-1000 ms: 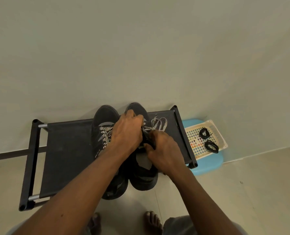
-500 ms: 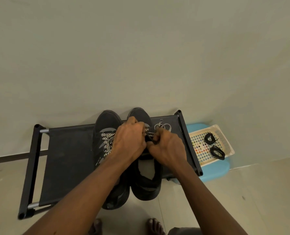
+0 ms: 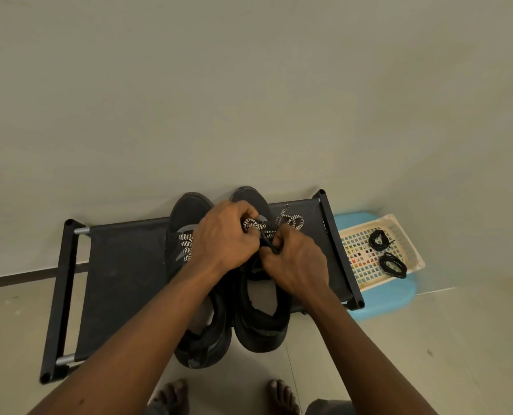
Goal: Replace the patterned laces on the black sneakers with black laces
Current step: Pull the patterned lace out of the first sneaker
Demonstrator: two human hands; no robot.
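Two black sneakers are set side by side on a black fabric rack (image 3: 123,265), toes against the far wall (image 3: 249,100) and heels overhanging the rack's near edge. The patterned lace (image 3: 291,221) of the right sneaker (image 3: 264,322) is gripped by the left hand (image 3: 222,235), whose fingers are curled round it above the toe end; loose loops of the lace are spread on the fabric just to the right. The black upper of that sneaker is pinched beside the lace by the right hand (image 3: 297,262). The left sneaker (image 3: 186,211) is seen with its lace threaded. Open fabric is left on the rack's left half. Past the rack's right rail, two coiled black laces (image 3: 379,239) are held in a cream basket (image 3: 411,259) on a blue stool (image 3: 381,304). Bare floor (image 3: 444,354) lies near the right, and bare feet (image 3: 171,396) are seen at the near edge.
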